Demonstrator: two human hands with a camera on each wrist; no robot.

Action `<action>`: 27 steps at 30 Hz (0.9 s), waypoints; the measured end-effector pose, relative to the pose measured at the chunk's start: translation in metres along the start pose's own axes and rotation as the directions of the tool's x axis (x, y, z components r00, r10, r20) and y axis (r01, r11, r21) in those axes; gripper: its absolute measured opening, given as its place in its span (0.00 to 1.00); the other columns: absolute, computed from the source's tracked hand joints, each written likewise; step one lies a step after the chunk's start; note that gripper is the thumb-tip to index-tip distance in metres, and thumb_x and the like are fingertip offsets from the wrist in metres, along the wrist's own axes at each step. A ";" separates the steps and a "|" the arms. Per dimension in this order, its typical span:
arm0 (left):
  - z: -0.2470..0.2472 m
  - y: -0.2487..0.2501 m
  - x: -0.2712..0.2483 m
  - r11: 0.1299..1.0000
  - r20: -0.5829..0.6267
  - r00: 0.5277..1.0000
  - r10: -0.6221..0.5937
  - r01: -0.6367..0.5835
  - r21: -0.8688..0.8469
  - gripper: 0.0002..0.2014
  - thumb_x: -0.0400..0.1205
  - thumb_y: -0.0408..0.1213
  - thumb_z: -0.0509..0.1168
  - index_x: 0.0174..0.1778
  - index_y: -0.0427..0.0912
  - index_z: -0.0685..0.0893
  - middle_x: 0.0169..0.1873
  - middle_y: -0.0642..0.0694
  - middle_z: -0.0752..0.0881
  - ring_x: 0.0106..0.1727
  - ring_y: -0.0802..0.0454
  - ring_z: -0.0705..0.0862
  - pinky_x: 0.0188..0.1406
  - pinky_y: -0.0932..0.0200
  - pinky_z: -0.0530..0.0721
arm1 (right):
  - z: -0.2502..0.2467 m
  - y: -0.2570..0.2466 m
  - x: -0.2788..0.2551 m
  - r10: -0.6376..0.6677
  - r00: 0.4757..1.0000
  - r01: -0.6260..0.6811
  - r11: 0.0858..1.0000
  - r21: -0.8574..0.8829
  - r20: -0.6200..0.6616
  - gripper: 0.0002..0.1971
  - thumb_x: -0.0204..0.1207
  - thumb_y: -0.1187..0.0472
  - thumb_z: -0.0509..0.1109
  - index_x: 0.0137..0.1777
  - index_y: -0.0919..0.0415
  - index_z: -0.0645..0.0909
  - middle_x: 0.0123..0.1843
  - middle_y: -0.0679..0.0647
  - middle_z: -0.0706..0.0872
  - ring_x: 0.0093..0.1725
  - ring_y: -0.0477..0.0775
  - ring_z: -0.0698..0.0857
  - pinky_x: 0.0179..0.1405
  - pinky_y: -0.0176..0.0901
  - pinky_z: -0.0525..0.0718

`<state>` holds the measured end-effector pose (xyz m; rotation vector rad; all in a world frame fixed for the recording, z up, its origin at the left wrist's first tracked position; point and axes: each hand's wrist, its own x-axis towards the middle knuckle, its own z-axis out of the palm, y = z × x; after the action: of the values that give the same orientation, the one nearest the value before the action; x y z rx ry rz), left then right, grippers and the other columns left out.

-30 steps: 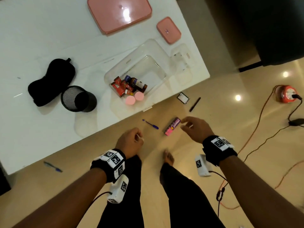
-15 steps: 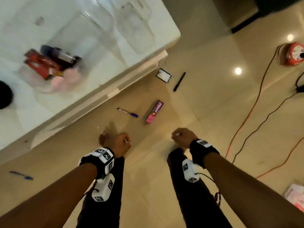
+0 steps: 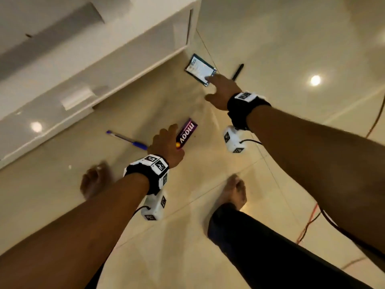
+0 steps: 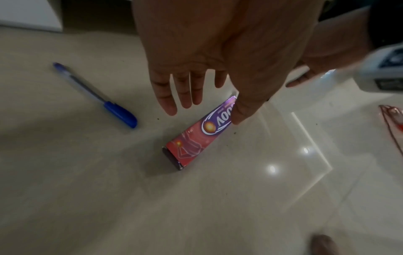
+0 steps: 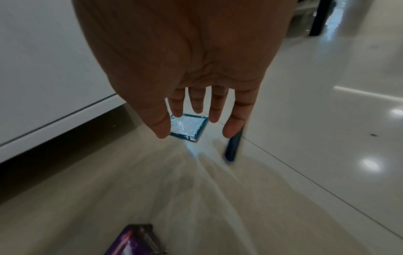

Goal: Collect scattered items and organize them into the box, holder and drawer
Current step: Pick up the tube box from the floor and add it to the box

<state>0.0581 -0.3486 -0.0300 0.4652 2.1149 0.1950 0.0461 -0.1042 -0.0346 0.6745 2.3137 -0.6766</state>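
A pink and purple "moov" carton (image 3: 186, 133) lies flat on the floor. My left hand (image 3: 166, 140) hovers over it with fingers straight. In the left wrist view the hand (image 4: 202, 115) has its thumb over the carton's (image 4: 196, 138) far end; contact cannot be told. A blue pen (image 3: 127, 140) (image 4: 96, 94) lies just left of that hand. My right hand (image 3: 210, 88) (image 5: 196, 120) reaches with spread fingers over a flat blue-edged packet (image 3: 199, 68) (image 5: 187, 127). A dark pen (image 3: 238, 71) (image 5: 233, 148) lies right of the packet.
A white cabinet base (image 3: 104, 59) runs along the floor to the left of the items. Orange and black cables (image 3: 308, 226) trail at the right. My bare feet (image 3: 235, 190) stand behind the hands on the glossy tiles.
The view has dropped from the tabletop to the floor. Both hands went from curled near my legs to open, the left reaching to the carton, the right to the packet.
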 end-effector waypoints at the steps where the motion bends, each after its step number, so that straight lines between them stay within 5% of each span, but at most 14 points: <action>1: 0.007 0.001 0.010 0.999 0.005 1.000 0.003 -0.003 0.041 0.44 0.73 0.46 0.71 0.82 0.53 0.55 0.66 0.39 0.72 0.65 0.33 0.75 0.59 0.39 0.79 | 0.000 0.000 0.015 -0.021 1.000 0.021 0.999 -0.043 -0.001 0.37 0.80 0.50 0.69 0.86 0.50 0.56 0.88 0.56 0.53 0.84 0.63 0.59 0.81 0.47 0.57; 4: 0.021 -0.002 0.023 0.985 -0.018 1.000 0.026 -0.023 0.169 0.46 0.74 0.47 0.71 0.83 0.56 0.50 0.65 0.40 0.72 0.61 0.35 0.78 0.51 0.42 0.79 | 0.009 -0.010 0.041 -0.056 0.998 0.059 0.988 -0.146 0.022 0.42 0.77 0.49 0.70 0.87 0.50 0.52 0.88 0.57 0.47 0.84 0.66 0.57 0.81 0.51 0.61; 7: 0.028 -0.008 0.023 0.974 -0.049 0.997 0.060 -0.048 0.220 0.41 0.76 0.43 0.69 0.83 0.50 0.55 0.65 0.39 0.74 0.58 0.33 0.80 0.48 0.44 0.79 | 0.027 -0.012 0.036 -0.052 0.998 0.056 0.984 -0.170 0.031 0.42 0.73 0.52 0.71 0.85 0.50 0.56 0.88 0.56 0.50 0.83 0.65 0.59 0.79 0.55 0.67; 10: 0.027 -0.015 0.011 0.999 0.015 0.999 -0.031 0.031 -0.027 0.32 0.74 0.43 0.71 0.73 0.43 0.67 0.60 0.39 0.81 0.57 0.34 0.82 0.49 0.49 0.78 | 0.053 -0.016 0.001 -0.063 0.997 0.059 0.990 -0.130 -0.033 0.36 0.72 0.54 0.71 0.81 0.52 0.65 0.85 0.54 0.59 0.79 0.65 0.65 0.71 0.60 0.76; 15: 0.027 -0.034 -0.022 0.876 0.129 0.968 -0.215 0.249 -0.412 0.26 0.72 0.43 0.73 0.62 0.43 0.70 0.53 0.42 0.85 0.54 0.39 0.84 0.52 0.50 0.82 | 0.111 -0.019 -0.067 0.028 0.999 -0.030 0.994 -0.100 -0.025 0.29 0.73 0.56 0.70 0.75 0.52 0.71 0.76 0.54 0.69 0.72 0.62 0.69 0.57 0.61 0.82; 22: 0.025 -0.058 -0.027 0.884 0.087 0.988 -0.131 0.156 -0.442 0.26 0.72 0.41 0.73 0.62 0.45 0.69 0.49 0.48 0.85 0.50 0.43 0.85 0.55 0.49 0.83 | 0.133 -0.021 -0.073 0.145 0.972 -0.139 0.989 0.044 -0.184 0.39 0.72 0.57 0.73 0.81 0.49 0.61 0.73 0.58 0.69 0.68 0.65 0.71 0.51 0.60 0.81; 27: 0.014 -0.062 -0.020 0.875 0.042 0.990 -0.137 0.141 -0.463 0.26 0.71 0.41 0.73 0.61 0.44 0.69 0.47 0.48 0.85 0.49 0.42 0.85 0.48 0.52 0.83 | 0.128 -0.022 -0.053 0.266 0.964 -0.260 0.940 0.220 0.003 0.33 0.75 0.57 0.71 0.77 0.57 0.61 0.64 0.62 0.81 0.61 0.66 0.82 0.46 0.51 0.77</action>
<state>0.0635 -0.4138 -0.0420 0.0252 1.9948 0.6011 0.1217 -0.2138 -0.0777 1.0786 2.1357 -0.8049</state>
